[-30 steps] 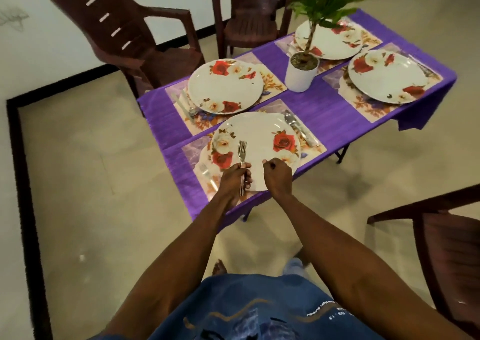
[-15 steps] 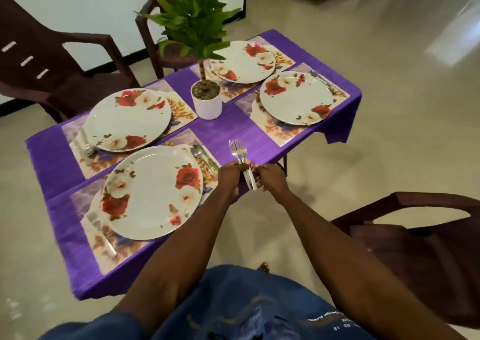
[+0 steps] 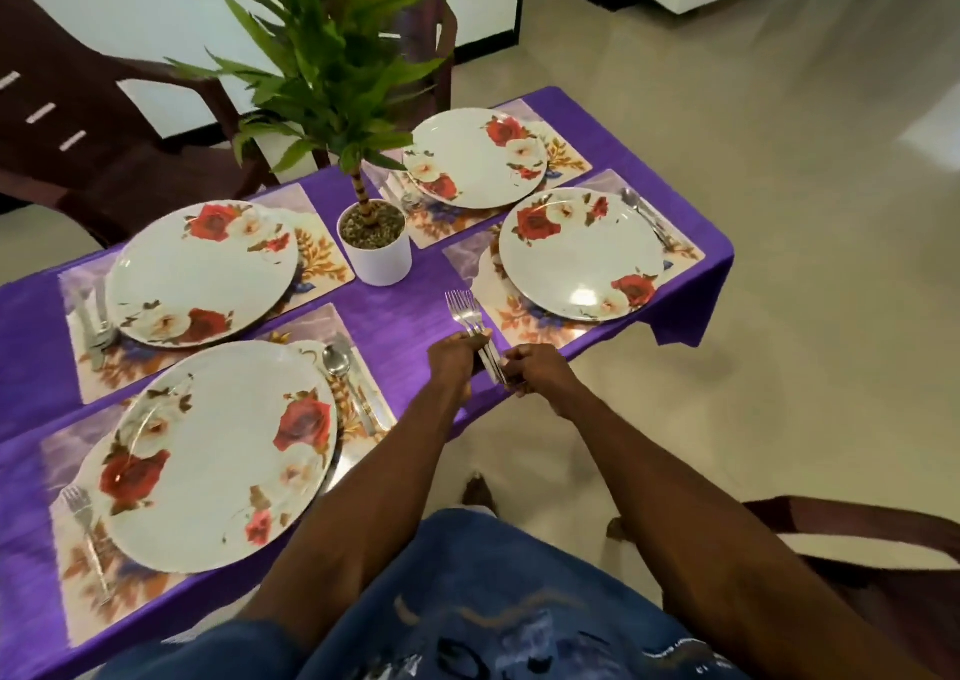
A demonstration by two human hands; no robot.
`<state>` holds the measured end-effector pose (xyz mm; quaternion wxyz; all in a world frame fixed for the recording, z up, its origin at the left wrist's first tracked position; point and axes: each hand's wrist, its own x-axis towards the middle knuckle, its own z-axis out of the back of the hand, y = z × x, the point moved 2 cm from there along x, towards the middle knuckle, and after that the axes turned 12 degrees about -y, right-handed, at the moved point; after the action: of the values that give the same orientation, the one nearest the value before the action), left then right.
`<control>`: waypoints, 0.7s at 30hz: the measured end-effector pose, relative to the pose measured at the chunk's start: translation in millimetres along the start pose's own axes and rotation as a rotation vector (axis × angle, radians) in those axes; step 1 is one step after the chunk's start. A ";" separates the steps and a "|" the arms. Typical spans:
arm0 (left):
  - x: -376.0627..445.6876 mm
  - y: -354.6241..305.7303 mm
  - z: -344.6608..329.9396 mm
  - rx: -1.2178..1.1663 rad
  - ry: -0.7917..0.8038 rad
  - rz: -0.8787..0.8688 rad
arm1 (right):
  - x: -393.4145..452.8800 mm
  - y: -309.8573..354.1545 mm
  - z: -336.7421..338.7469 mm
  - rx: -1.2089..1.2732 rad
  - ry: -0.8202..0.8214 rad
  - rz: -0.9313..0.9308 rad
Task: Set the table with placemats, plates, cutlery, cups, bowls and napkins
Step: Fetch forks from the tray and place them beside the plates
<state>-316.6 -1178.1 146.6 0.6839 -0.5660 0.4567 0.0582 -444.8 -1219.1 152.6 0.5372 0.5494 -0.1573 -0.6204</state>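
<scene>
Forks: small bundle, held over the desk's near edge, tines pointing away toward the far side, handles back toward the person, long axis roughly square to that edge with a slight lean left. Target looks like the bare left strip of the placemat at the right end, just beyond and right of the tines; its plate sits on it with a spoon along the far right side, no fork visible there. Left hand wrapped round the bundle mid-handle, clamped. Right hand just beside it, fingertips pinching the handle ends, apparently peeling one fork off; can't tell how many forks are in the bundle. Right hand is the nearer one to that placemat, so it likely does the laying. Near-left setting already has a fork along its left. Potted plant mid-desk, well left of the tines, not in the path. No cups, bowls or napkins in view.
</scene>
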 end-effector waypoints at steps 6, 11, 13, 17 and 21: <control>30.8 -8.2 -32.4 0.027 -0.167 -0.048 | 58.3 13.7 16.7 -0.160 -0.069 0.071; 41.6 -16.9 -24.6 0.001 -0.298 -0.051 | 97.6 3.2 11.8 -0.168 -0.110 0.000; 43.0 -15.0 -19.7 -0.022 -0.357 -0.046 | 119.6 -4.8 4.0 -0.288 -0.124 0.014; 38.7 -6.2 -11.5 -0.079 -0.459 -0.035 | 106.6 16.3 10.1 -0.539 -0.165 0.151; 31.9 2.9 -18.3 -0.118 -0.495 -0.029 | 105.1 16.1 18.8 -0.657 -0.161 0.275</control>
<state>-310.2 -1206.1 123.5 0.7414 -0.5799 0.2630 0.2116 -433.8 -1320.8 117.8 0.7493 0.2707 -0.0636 -0.6010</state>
